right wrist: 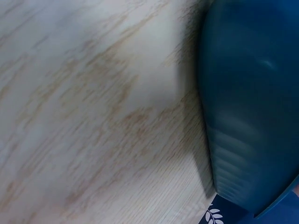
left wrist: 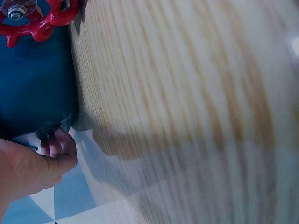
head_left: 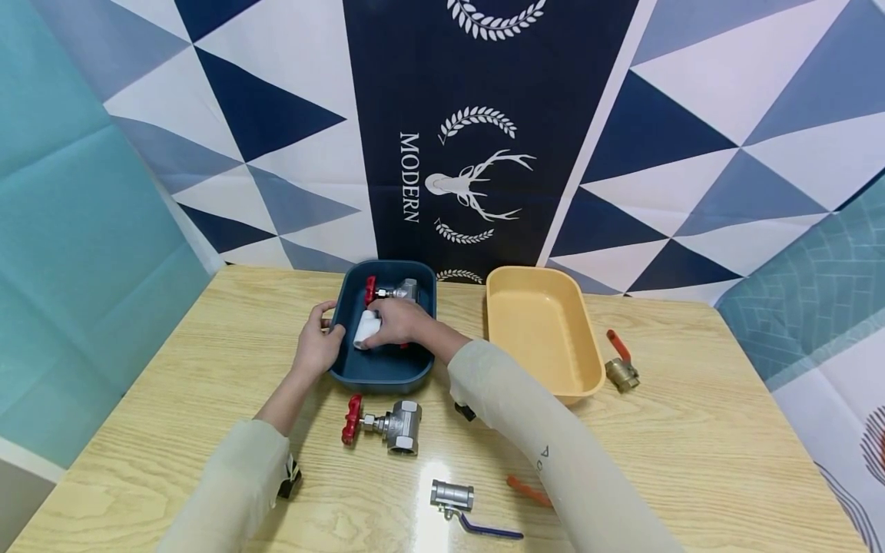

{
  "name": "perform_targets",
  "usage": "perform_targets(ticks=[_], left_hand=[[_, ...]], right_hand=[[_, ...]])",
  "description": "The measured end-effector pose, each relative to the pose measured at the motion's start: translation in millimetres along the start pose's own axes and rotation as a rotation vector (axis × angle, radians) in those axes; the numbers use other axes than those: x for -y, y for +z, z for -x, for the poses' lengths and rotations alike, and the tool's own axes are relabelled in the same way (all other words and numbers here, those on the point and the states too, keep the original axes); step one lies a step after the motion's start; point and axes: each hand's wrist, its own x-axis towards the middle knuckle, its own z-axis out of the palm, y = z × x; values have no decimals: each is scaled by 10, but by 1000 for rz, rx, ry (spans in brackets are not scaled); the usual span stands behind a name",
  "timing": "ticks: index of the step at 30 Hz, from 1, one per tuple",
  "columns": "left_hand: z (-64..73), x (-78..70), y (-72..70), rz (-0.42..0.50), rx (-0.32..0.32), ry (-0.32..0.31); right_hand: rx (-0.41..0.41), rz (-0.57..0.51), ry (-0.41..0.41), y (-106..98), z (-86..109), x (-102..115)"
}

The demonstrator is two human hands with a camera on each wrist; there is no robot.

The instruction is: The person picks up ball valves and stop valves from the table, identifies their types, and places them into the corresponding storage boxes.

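A dark blue plastic bin (head_left: 380, 382) stands on the table. My left hand (head_left: 319, 346) grips its left rim, and the curled fingers show at the bin's edge in the left wrist view. Inside the bin, my right hand (head_left: 399, 321) pinches a white pipe fitting (head_left: 366, 330) between thumb and fingers; the hand covers part of it. Behind that hand lies a metal valve (head_left: 406, 290) with a red handwheel (head_left: 370, 289). Another bit of red peeks out below the right hand, mostly hidden. The right wrist view shows mainly the bin's outer wall (right wrist: 252, 107).
In front of the bin lies a steel valve (head_left: 403, 427) with a red handwheel. Nearer are a ball valve (head_left: 452, 495) with a blue lever and an orange lever (head_left: 528, 490) partly under my right sleeve. Rightward stand a yellow bin (head_left: 596, 372) and a brass valve (head_left: 622, 374).
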Motion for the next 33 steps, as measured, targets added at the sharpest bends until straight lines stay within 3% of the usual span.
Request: perform_targets(ticks=[33], left_hand=[[20,1,4,2,-11,-1]], right_hand=[[-41,84,-47,-84,104,51]])
